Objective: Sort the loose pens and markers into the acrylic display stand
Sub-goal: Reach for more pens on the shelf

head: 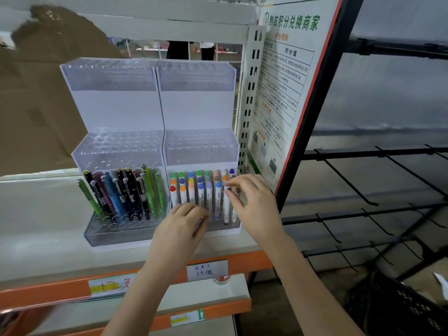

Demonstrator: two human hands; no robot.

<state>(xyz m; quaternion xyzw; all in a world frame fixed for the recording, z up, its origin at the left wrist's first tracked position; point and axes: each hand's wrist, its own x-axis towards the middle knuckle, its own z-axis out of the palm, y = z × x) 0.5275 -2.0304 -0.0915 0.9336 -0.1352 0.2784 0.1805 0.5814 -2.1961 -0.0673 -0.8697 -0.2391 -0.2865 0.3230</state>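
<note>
Shelf edge: an orange shelf rail (244, 264) runs along the near side, with a white price tag (207, 270) stuck on it.
Left hand: the left hand (180, 229) rests at the near front of the right stand, fingers bent against the bottoms of the markers. I cannot tell if it grips one.
Right hand: the right hand (252, 204) pinches the top of a white marker with a dark cap (226, 207) at the right end of the near row.
Markers: white markers with colored caps (194, 190) stand upright in rows in the lowest step of the right stand.
Pens: green, blue, black and dark red pens (121, 192) lean in the lowest step of the left stand.
Stand: the clear acrylic display stand (150, 107) has two halves side by side on the pale surface (36, 226). Its middle and far top steps hold nothing.
Sign: a white sign with green and orange writing (283, 81) leans just right of the stand.
Rack: a black wire rack (375, 190) is on the far right.
</note>
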